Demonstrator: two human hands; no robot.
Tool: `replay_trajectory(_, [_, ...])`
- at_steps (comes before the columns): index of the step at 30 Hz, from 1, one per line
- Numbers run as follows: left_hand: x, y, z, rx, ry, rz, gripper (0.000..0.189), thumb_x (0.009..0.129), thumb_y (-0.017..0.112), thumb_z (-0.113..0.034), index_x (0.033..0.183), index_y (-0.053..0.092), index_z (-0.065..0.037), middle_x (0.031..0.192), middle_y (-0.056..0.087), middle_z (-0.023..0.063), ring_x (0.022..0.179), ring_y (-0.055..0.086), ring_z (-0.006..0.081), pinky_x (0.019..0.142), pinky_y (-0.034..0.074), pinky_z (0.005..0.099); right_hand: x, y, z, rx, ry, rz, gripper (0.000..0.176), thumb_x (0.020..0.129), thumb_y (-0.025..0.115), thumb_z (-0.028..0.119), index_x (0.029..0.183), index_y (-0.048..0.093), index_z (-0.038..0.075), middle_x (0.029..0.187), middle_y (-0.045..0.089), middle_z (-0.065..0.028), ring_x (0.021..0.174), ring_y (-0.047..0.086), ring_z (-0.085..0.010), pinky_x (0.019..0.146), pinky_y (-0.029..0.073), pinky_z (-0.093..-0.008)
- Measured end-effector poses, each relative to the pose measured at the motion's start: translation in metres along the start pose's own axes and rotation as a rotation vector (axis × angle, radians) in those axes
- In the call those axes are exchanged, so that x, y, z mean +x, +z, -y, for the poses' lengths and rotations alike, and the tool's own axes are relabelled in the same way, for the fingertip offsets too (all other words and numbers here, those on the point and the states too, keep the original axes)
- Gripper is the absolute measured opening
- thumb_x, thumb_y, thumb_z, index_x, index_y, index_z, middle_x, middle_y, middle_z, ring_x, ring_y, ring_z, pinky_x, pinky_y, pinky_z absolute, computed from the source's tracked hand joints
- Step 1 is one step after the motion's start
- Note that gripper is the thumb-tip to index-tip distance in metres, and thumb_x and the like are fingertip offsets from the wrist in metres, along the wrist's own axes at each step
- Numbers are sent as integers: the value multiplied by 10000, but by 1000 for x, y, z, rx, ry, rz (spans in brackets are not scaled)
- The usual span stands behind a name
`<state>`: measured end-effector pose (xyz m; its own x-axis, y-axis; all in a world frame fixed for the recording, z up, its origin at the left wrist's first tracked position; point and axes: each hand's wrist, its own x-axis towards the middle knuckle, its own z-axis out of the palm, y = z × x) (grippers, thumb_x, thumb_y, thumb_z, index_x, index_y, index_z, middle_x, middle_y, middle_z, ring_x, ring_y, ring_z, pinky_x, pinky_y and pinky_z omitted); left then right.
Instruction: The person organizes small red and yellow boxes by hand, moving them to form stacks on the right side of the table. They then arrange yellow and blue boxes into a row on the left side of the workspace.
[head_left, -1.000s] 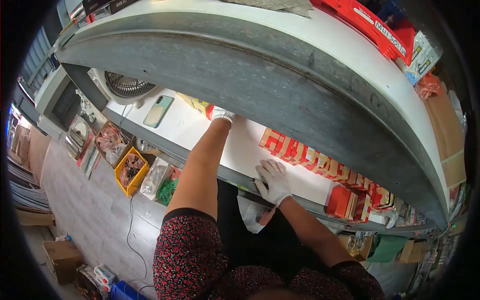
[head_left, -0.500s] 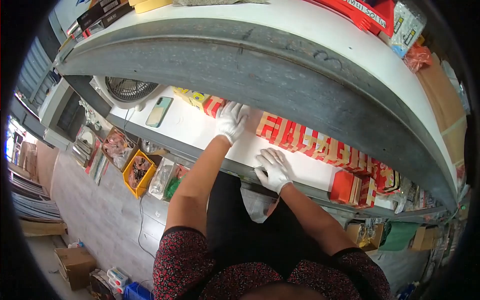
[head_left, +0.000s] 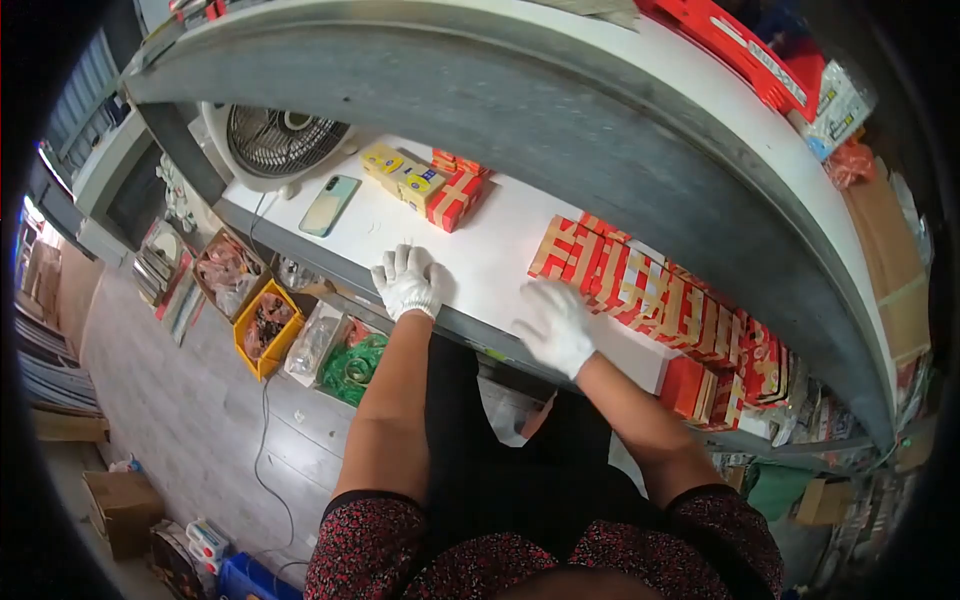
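My left hand (head_left: 408,285), in a white glove, rests near the front edge of the white shelf top (head_left: 480,285) with its fingers spread and nothing in them. My right hand (head_left: 556,325), gloved too and a little blurred, hovers or lies on the surface close to the front; its fingers are apart and hold nothing. Beyond it stands a long row of red and tan boxes (head_left: 625,285), side by side. Past my left hand sit a red and tan box (head_left: 458,200) and yellow boxes (head_left: 405,178), with more red ones partly hidden behind.
A grey metal beam (head_left: 480,120) crosses above the shelf. A fan (head_left: 285,140) and a phone (head_left: 330,206) are at the left. Below, a yellow bin (head_left: 268,328) and a box with green material (head_left: 355,368) line the front. More red boxes (head_left: 690,390) stand at the right.
My left hand has left the red and tan box and come back to the front edge, leftward. My right hand has shifted slightly. The camera view has tilted, showing more of the shelf.
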<state>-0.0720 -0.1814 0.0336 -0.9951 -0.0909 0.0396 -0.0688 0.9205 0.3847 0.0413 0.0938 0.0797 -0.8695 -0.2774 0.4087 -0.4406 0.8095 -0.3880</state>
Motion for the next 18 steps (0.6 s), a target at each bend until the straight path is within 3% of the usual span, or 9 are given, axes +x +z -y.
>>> replay_trajectory(1, [1, 8, 2, -13, -14, 7, 564, 973, 651, -463, 1456, 652, -172, 1632, 551, 73, 1579, 401, 327, 1288, 235, 579, 23, -12, 1, -164, -59, -55, 681, 876, 846, 435, 1418, 660, 66, 1420, 632, -196, 1368, 551, -436, 1192, 395, -586])
replay_trajectory(3, [5, 32, 10, 11, -18, -124, 575, 973, 647, -472, 1462, 642, -169, 1641, 543, 77, 1590, 388, 334, 1307, 207, 582, 62, -29, -16, -334, 56, 10, 982, 801, 896, 540, 1579, 511, 80, 1543, 542, -222, 1447, 492, -452, 1217, 383, -597])
replay_trajectory(4, [6, 38, 13, 23, -19, -192, 580, 974, 645, -476, 1465, 638, -167, 1645, 539, 79, 1595, 382, 338, 1316, 193, 584, 78, -35, -21, -339, 47, 22, 982, 801, 896, 540, 1579, 511, 80, 1543, 542, -222, 1447, 492, -452, 1217, 383, -597])
replay_trajectory(7, [8, 47, 17, 4, -18, -194, 605, 973, 643, -483, 1487, 623, -164, 1644, 539, 89, 1594, 381, 352, 1324, 177, 587, 119, -48, -34, -358, 383, 393, 1289, 691, 949, 612, 1701, 326, 109, 1630, 450, -254, 1507, 435, -476, 1257, 361, -586])
replay_trajectory(11, [8, 40, 18, -9, -21, -182, 626, 972, 640, -488, 1505, 610, -162, 1650, 532, 94, 1593, 381, 365, 1329, 168, 588, 144, -30, -63, -444, 390, 654, 1460, 604, 982, 630, 1747, 226, 127, 1681, 370, -286, 1542, 397, -493, 1284, 354, -547])
replay_trajectory(15, [6, 44, 18, -32, -28, -186, 626, 969, 642, -482, 1502, 610, -156, 1646, 533, 98, 1587, 386, 374, 1331, 165, 585, 161, -31, -60, -482, 403, 777, 1468, 616, 954, 658, 1743, 212, 80, 1702, 386, -288, 1572, 401, -438, 1298, 353, -465])
replay_trajectory(18, [8, 39, 18, -58, -27, -199, 621, 964, 645, -474, 1494, 613, -152, 1640, 535, 101, 1582, 390, 377, 1333, 164, 583, 170, -28, -60, -467, 391, 798, 1469, 599, 981, 619, 1749, 221, 110, 1658, 403, -301, 1539, 413, -475, 1273, 388, -484])
